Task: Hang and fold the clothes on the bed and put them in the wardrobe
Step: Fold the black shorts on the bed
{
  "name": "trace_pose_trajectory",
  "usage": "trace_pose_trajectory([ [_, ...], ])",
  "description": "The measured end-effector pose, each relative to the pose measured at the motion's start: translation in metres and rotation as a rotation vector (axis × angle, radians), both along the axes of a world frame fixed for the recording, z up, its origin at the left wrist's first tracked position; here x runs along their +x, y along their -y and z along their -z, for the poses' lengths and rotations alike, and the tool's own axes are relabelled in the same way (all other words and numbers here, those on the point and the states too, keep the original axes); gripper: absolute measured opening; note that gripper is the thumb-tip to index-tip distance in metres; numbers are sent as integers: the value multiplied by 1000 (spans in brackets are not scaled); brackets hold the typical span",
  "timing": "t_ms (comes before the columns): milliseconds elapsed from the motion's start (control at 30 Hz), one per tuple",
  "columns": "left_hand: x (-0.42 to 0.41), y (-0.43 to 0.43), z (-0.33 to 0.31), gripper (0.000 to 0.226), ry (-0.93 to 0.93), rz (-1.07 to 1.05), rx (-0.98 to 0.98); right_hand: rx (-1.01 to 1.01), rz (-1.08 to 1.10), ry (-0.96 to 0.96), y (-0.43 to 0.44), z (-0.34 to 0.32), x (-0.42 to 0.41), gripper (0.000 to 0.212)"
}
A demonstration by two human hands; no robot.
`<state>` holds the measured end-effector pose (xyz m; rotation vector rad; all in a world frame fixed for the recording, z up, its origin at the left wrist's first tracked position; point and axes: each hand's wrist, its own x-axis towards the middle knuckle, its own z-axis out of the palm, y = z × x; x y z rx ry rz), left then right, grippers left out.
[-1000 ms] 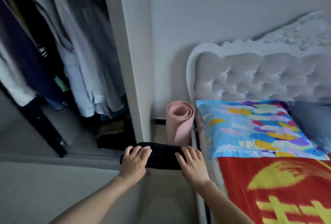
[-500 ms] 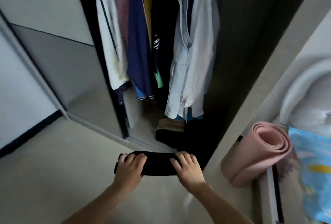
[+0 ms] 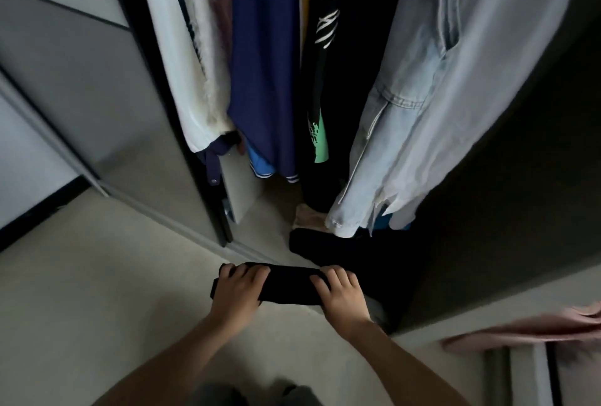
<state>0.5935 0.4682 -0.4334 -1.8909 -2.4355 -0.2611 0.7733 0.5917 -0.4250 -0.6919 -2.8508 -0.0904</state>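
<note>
Left hand (image 3: 239, 288): fingers curled over the left end of the folded black garment (image 3: 289, 285), gripping it.
Right hand (image 3: 343, 296): grips the right end likewise.
Garment position: held level above the floor, just before the open wardrobe (image 3: 520, 194).
Wardrobe floor: dark folded pile (image 3: 341, 246).
Hanging above: navy garment (image 3: 263, 64), pale denim jacket (image 3: 422, 113).

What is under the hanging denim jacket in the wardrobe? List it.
Under the denim jacket lie a beige cloth and a black pile on the wardrobe floor. A blue scrap peeks out; the hem and shadow hide the rest.
</note>
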Motion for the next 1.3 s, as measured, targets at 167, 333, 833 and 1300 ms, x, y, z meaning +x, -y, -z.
trace_pose_trajectory([
  [167,-40,-48,66,61,-12,28,-48,-67,54,83,-35,61,-34,55],
  [333,-95,-111,173,46,34,79,-39,-89,143,103,-80,178,-79,72],
  [833,-160,-280,410,58,601,131,-250,-342,450,-136,-201,402,-108,69],
  [1300,-123,-291,519,68,142,263,-495,-496,578,440,-205,513,-127,73],
])
